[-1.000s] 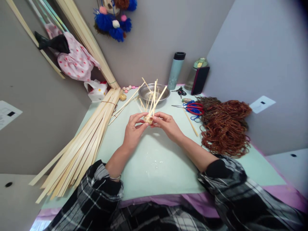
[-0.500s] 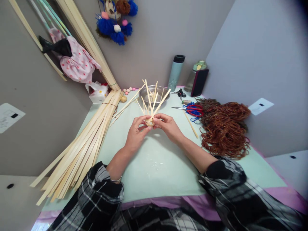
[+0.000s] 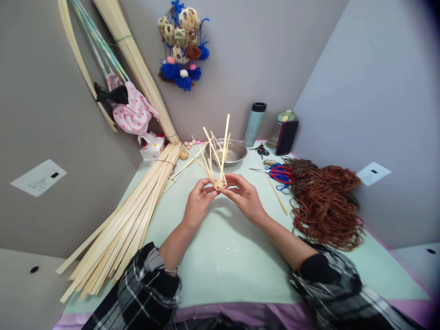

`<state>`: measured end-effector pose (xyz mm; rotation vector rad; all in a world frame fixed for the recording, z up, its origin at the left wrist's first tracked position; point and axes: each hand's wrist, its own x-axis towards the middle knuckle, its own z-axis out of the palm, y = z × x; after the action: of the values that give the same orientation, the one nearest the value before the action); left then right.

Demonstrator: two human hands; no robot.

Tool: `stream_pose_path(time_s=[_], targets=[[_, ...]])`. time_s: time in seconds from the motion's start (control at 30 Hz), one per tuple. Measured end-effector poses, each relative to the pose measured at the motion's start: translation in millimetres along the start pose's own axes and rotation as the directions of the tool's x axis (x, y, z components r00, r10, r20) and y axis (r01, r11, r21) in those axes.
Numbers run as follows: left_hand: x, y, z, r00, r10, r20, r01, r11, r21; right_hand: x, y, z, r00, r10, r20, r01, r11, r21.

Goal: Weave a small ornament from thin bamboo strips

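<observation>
A small woven bamboo piece (image 3: 219, 184) is held between both hands above the middle of the table, its loose strips fanning upward. My left hand (image 3: 199, 201) pinches its left side, thumb in front and fingers behind. On the right, my right hand (image 3: 245, 197) grips the other side, thumb near the underside and fingers curled behind it. Some fingertips are hidden by the weave. Behind the strips stands a round metal bowl (image 3: 237, 153) with pale bits in it.
A sheaf of bamboo strips (image 3: 127, 215) lies at left. Red-handled scissors (image 3: 280, 174), a thin stick (image 3: 278, 196) and brown yarn (image 3: 326, 211) lie at right. Behind are a blue tumbler (image 3: 255, 126) and a phone (image 3: 287, 137). Woven balls with tassels (image 3: 182, 41) hang on the wall.
The view has tilted up, so the scene sits lower and more of the hanging balls shows. The woven piece has turned in my hands, and its strips now stand more upright.
</observation>
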<state>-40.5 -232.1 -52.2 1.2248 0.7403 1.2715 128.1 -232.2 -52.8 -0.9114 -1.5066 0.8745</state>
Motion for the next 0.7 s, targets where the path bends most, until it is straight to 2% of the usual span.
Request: stream_pose_path(time_s=[0.13, 0.4, 0.53, 0.7], targets=[[-1.6, -0.1, -0.3, 0.999, -0.02, 0.031, 0.021, 0.999, -0.028, -0.7, -2.5, -0.1, 1.0, -0.004, 0.001, 0.004, 1.0, -0.031], [-1.2, -2.9, 2.1, 0.998, -0.068, 0.003, 0.068, 0.992, -0.108, -7.0, -6.9, 1.3, 0.985, -0.165, 0.048, 0.171, 0.961, -0.219], [-1.4, -5.2, 2.1, 0.996, -0.07, 0.059, 0.076, 0.991, -0.111, -6.6, -7.4, 1.1, 0.978, -0.195, 0.075, 0.208, 0.95, -0.235], [-1.5, -6.0, 2.1, 0.993, -0.108, 0.053, 0.114, 0.985, -0.131, -6.3, -6.3, 1.7, 0.975, -0.2, 0.091, 0.217, 0.947, -0.236]])
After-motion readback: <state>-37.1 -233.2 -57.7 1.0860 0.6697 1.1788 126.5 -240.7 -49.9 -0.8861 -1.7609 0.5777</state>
